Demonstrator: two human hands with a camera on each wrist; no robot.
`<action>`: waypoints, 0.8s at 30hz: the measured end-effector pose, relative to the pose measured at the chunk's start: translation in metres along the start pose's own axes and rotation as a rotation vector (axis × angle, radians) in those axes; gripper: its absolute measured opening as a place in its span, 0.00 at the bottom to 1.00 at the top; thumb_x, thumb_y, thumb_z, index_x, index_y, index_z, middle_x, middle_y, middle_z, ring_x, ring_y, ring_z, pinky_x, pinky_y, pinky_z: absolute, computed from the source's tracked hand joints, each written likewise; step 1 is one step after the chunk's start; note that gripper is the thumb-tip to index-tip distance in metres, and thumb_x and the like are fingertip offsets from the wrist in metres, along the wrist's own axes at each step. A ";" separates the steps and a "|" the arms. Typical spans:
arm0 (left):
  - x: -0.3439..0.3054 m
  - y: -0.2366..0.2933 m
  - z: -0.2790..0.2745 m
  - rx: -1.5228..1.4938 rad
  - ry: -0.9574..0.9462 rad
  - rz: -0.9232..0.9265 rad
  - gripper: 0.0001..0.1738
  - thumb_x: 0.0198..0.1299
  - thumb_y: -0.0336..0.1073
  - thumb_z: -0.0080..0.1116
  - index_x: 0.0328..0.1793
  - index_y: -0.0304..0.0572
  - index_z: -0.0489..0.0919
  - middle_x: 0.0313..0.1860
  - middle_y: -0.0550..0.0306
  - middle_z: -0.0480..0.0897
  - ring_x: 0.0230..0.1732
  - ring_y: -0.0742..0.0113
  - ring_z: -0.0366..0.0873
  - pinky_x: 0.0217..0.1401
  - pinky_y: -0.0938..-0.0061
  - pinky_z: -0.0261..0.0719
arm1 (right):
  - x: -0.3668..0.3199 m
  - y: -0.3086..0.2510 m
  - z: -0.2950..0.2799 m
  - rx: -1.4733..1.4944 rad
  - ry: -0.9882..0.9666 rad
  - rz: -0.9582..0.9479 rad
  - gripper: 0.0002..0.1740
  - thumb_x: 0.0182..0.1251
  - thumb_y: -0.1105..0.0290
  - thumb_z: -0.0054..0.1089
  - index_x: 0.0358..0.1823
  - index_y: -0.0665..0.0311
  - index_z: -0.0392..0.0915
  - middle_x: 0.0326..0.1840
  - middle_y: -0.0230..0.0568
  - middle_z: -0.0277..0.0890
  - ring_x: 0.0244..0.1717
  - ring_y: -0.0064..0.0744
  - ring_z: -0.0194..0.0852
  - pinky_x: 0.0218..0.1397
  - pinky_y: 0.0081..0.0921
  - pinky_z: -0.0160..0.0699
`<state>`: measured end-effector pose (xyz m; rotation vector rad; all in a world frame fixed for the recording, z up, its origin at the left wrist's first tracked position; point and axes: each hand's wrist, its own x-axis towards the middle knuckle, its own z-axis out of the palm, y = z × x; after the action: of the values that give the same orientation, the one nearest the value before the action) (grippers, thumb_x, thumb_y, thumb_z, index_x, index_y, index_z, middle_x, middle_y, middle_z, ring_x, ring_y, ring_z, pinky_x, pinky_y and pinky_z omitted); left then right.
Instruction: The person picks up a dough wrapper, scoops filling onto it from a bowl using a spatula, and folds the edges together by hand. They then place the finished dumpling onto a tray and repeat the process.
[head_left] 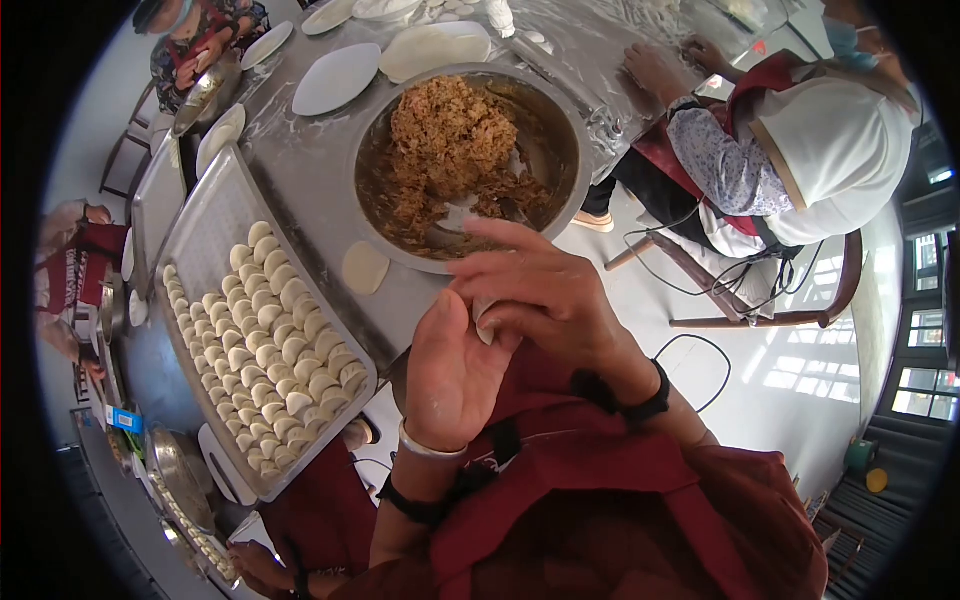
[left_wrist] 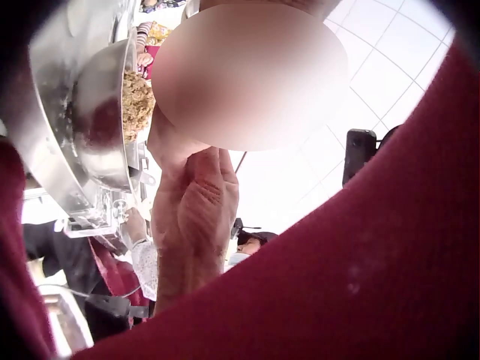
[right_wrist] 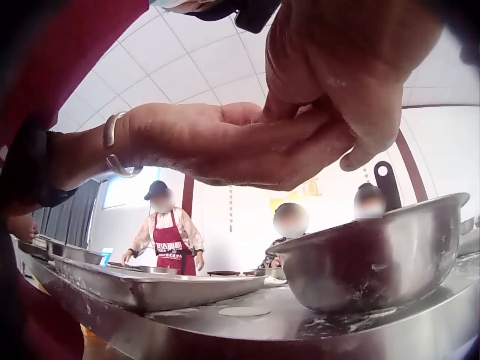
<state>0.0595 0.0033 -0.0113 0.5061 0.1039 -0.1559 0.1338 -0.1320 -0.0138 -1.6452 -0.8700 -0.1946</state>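
Note:
Both hands meet in front of the chest around a dumpling (head_left: 485, 320), whose pale dough shows in a small patch between the fingers. My left hand (head_left: 450, 380), with a silver bracelet at the wrist, holds it from the left, thumb raised. From the right and above, my right hand (head_left: 560, 300) pinches the dough; its fingers cover most of the dumpling. In the right wrist view the left hand (right_wrist: 217, 142) lies under the right hand (right_wrist: 345, 67). Just beyond the hands stands a steel bowl (head_left: 570, 200) with brown filling (head_left: 452, 130).
A metal tray (head_left: 195, 225) of dumplings in rows lies to the left. One round wrapper (head_left: 365, 268) is on the steel table (head_left: 275, 170), between tray and bowl. White plates (head_left: 337, 80) stand further back. A person (head_left: 740, 150) sits at the right; others work across the table.

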 end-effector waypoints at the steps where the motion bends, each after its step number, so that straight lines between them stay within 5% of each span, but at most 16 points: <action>1: 0.001 0.001 0.001 0.032 0.004 -0.009 0.29 0.77 0.49 0.41 0.71 0.32 0.63 0.67 0.50 0.70 0.69 0.62 0.67 0.74 0.62 0.66 | 0.000 0.003 -0.003 0.016 -0.049 -0.018 0.09 0.54 0.75 0.69 0.38 0.66 0.85 0.47 0.41 0.85 0.67 0.51 0.73 0.67 0.43 0.72; 5: 0.005 0.005 0.010 0.081 0.018 -0.003 0.28 0.77 0.49 0.42 0.70 0.32 0.65 0.67 0.50 0.71 0.67 0.62 0.69 0.72 0.60 0.68 | -0.001 0.001 -0.006 0.084 -0.060 0.060 0.08 0.55 0.77 0.68 0.38 0.67 0.85 0.47 0.40 0.86 0.67 0.49 0.72 0.69 0.43 0.69; 11: 0.006 0.009 0.013 0.195 0.057 0.078 0.30 0.77 0.49 0.41 0.72 0.29 0.64 0.66 0.49 0.72 0.61 0.62 0.76 0.68 0.61 0.74 | -0.004 0.004 0.008 0.281 0.196 0.196 0.08 0.56 0.78 0.67 0.39 0.67 0.85 0.49 0.40 0.86 0.68 0.46 0.72 0.68 0.41 0.71; 17: 0.002 0.011 0.017 0.276 -0.008 0.081 0.30 0.78 0.49 0.37 0.72 0.28 0.62 0.65 0.47 0.72 0.62 0.62 0.75 0.65 0.61 0.75 | 0.001 -0.001 0.003 0.210 0.030 0.070 0.13 0.53 0.78 0.69 0.42 0.66 0.85 0.53 0.43 0.84 0.69 0.49 0.70 0.67 0.40 0.72; 24: -0.011 0.010 0.032 0.202 -0.058 0.092 0.30 0.78 0.49 0.39 0.72 0.29 0.61 0.64 0.49 0.72 0.63 0.61 0.73 0.68 0.62 0.72 | -0.004 -0.021 -0.001 0.042 0.118 0.011 0.23 0.52 0.75 0.71 0.52 0.67 0.80 0.61 0.44 0.79 0.69 0.51 0.70 0.66 0.42 0.73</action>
<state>0.0523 -0.0029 0.0229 0.7063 0.0077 -0.0914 0.1181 -0.1343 0.0010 -1.5824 -0.7708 -0.2614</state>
